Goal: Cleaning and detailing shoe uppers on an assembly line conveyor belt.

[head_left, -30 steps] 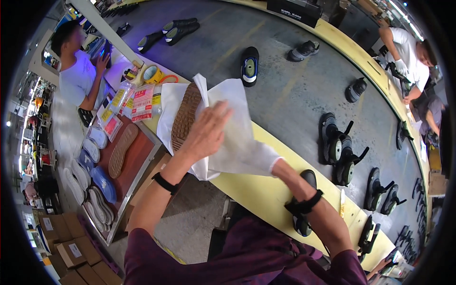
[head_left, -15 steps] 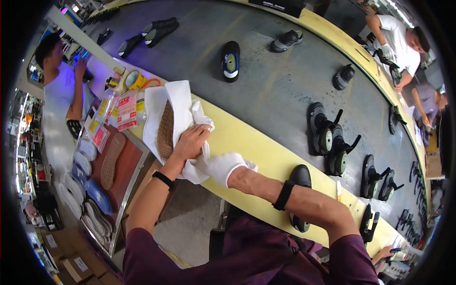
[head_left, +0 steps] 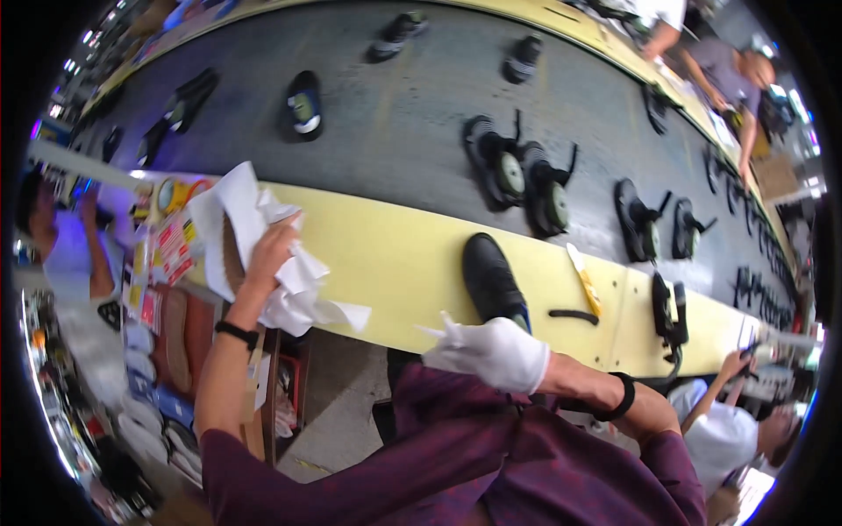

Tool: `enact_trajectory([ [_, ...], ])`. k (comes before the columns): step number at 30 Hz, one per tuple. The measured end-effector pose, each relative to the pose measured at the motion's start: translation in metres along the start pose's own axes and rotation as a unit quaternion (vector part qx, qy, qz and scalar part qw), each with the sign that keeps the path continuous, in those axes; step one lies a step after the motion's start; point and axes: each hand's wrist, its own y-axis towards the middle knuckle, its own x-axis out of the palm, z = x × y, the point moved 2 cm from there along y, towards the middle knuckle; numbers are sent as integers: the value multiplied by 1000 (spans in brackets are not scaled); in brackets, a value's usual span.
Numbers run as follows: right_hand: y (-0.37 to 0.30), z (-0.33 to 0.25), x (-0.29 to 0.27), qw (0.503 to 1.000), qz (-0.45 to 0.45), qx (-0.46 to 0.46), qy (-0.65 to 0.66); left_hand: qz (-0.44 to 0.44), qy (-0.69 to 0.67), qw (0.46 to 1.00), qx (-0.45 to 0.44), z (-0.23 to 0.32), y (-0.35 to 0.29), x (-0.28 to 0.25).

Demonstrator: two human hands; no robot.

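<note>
My bare left hand is closed on crumpled white paper at the left end of the yellow bench. A brown textured sole shows partly between the white sheets beside it. My right hand, in a loose white glove, is at the bench's near edge, just in front of a black shoe. Motion smears its fingers, and the glove's tips stick out to the left. Whether it touches the shoe's near end, I cannot tell.
A yellow-handled cutter and a curved black strip lie right of the shoe. Beyond the bench, a grey belt carries several dark shoes. A rack of soles stands at the left. Co-workers are at both sides and across the belt.
The view has turned right. My right hand has left the white paper and moved right, toward the black shoe. My left hand stays on the paper, which is now more loosely spread.
</note>
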Motion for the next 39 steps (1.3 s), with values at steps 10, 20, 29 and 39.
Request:
enact_trajectory([
  [10, -95, 32, 14, 918, 174, 245, 258, -14, -124, 992, -24, 267, 40, -55],
  [20, -85, 47, -5, 774, 345, 167, 504, -210, -638, 711, -207, 415, -12, 44],
  [29, -125, 60, 12, 939, 252, 0, -234, -179, -737, 541, -364, 424, -12, 40],
  [39, -133, 107, -6, 923, 277, 189, -187, -109, -374, 883, -262, 406, -34, 40],
])
